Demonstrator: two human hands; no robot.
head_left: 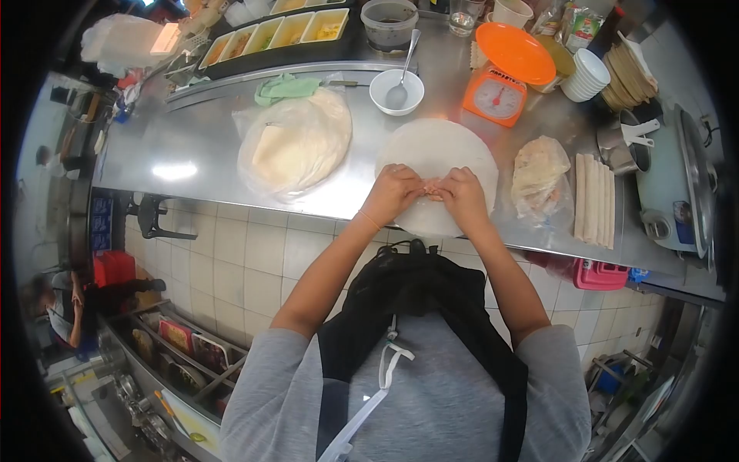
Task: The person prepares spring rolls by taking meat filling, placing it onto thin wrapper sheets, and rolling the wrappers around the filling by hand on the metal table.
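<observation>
A round, thin white wrapper sheet [439,142] lies near the front edge of the steel counter. On its near half is a small strip of pinkish minced filling [433,190]. My left hand [396,192] pinches the left end of this filling, fingers closed. At the right end, my right hand [463,199] has its fingertips closed on the filling too. To the left, a stack of round wrappers [296,142] sits in a clear plastic bag. A bag of pinkish filling [540,177] rests to the right, beside several long white rolls [593,200] laid side by side.
Behind the wrapper stand a white bowl with a spoon [396,94] and an orange scale [494,96]. A black tray of ingredient tubs [277,37] is at the back left. Stacked white bowls [586,75] and a large cooker [681,181] are on the right. Another person [61,308] is at far left.
</observation>
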